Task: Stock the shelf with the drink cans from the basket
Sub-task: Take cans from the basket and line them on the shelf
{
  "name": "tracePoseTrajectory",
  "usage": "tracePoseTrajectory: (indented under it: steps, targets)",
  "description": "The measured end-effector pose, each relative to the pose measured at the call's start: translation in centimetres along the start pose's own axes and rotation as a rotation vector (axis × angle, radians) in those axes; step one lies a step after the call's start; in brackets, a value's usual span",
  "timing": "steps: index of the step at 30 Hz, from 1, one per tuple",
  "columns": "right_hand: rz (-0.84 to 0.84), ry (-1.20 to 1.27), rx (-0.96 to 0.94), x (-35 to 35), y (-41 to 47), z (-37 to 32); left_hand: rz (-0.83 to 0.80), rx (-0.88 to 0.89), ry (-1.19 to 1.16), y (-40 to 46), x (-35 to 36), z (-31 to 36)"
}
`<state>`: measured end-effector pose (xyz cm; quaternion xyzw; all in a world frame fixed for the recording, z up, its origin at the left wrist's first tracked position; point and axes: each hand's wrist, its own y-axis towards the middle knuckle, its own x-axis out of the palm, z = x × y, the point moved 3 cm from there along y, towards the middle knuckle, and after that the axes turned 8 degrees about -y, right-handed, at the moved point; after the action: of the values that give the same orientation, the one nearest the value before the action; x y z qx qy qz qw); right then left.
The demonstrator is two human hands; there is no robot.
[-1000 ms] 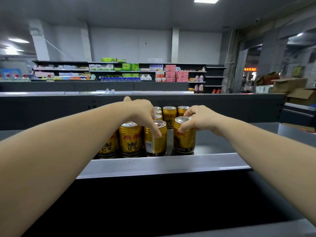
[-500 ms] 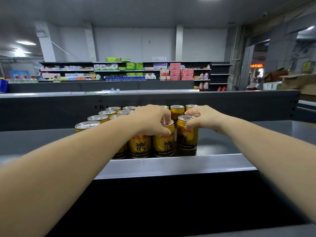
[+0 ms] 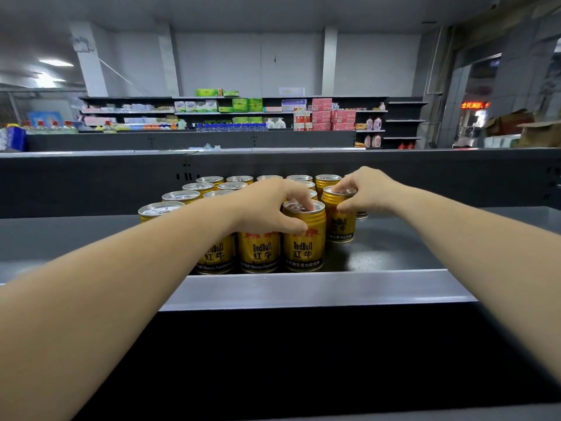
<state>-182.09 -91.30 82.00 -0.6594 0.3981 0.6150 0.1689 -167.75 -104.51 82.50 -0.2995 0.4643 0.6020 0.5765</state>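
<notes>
On the shelf (image 3: 394, 253), the left hand (image 3: 267, 208) clamps a front Red Bull can (image 3: 303, 241); the right hand (image 3: 367, 192) grips the neighbouring can (image 3: 341, 223) behind-right.

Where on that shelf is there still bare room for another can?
Bare shelf lies right of the can under the right hand, out to the shelf's end. Another bare stretch lies left of the cans, behind the left forearm. It is crowded in the middle, where the left hand grips a front can.
</notes>
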Motion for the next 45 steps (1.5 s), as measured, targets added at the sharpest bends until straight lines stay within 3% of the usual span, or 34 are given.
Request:
tracePoseTrajectory:
  steps: [20,25,28,30,33,35,39,45]
  targets:
    - [0.015,-0.145,0.008,2.3,2.6,-0.3,0.031,0.032,-0.044,0.2,0.4,-0.8]
    - [0.138,-0.091,-0.005,1.2,0.1,-1.6,0.07,0.05,-0.002,-0.3,0.5,-0.6]
    - [0.198,-0.083,-0.045,0.0,-3.2,-2.4,0.073,0.078,0.158,-1.0,0.4,-0.3]
    - [0.247,-0.072,-0.09,-0.5,-6.6,-3.3,0.134,0.101,0.306,-1.9,0.5,0.3]
    - [0.279,-0.019,-0.188,-0.1,-13.3,-4.7,0.326,0.225,0.235,-5.2,1.4,2.3]
    - [0.224,0.025,-0.265,1.7,-18.4,-5.2,0.339,0.326,0.109,-8.8,3.5,3.8]
    - [-0.089,0.04,-0.37,10.2,-27.1,-4.8,0.086,0.388,-0.024,-16.1,12.8,4.2]
    - [-0.547,0.07,-0.198,26.8,-34.1,-2.6,-0.183,-0.029,-0.272,-23.2,31.0,-1.7]
